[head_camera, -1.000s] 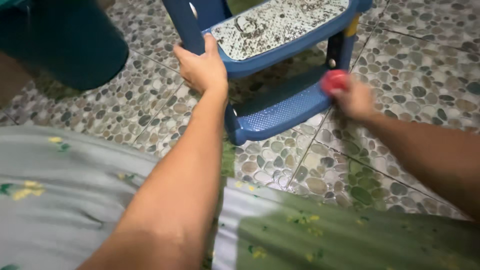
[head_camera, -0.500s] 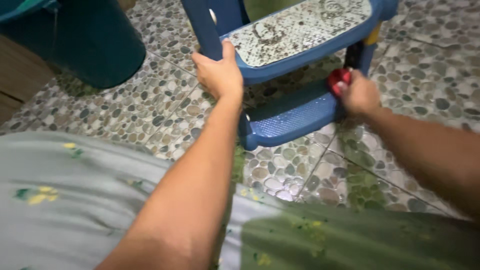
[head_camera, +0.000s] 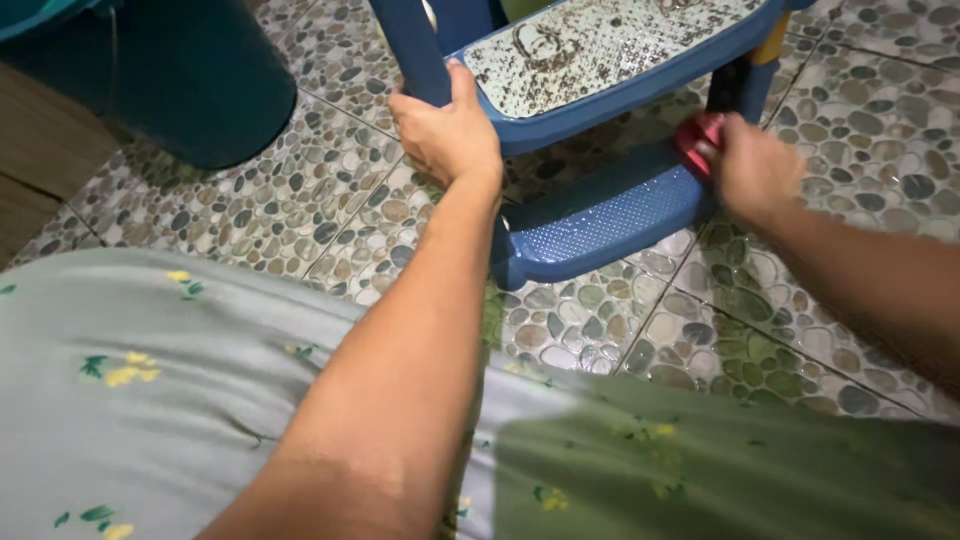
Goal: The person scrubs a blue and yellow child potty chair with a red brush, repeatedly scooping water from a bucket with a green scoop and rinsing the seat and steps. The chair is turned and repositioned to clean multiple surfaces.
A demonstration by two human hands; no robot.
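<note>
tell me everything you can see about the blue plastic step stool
The blue plastic step stool stands on the pebble-patterned tile floor. It looks like moulded plastic with two treads: an upper one topped by a grimy, speckled pale pad, and a lower one with a dotted texture. A yellow piece shows on its right post. The left hand grips the upper tread's left corner by the upright; the right hand presses a red object against the right side.

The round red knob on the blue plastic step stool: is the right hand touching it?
Touching. The head view shows the right hand closed over the round red knob at the blue plastic step stool, with no gap visible.
</note>
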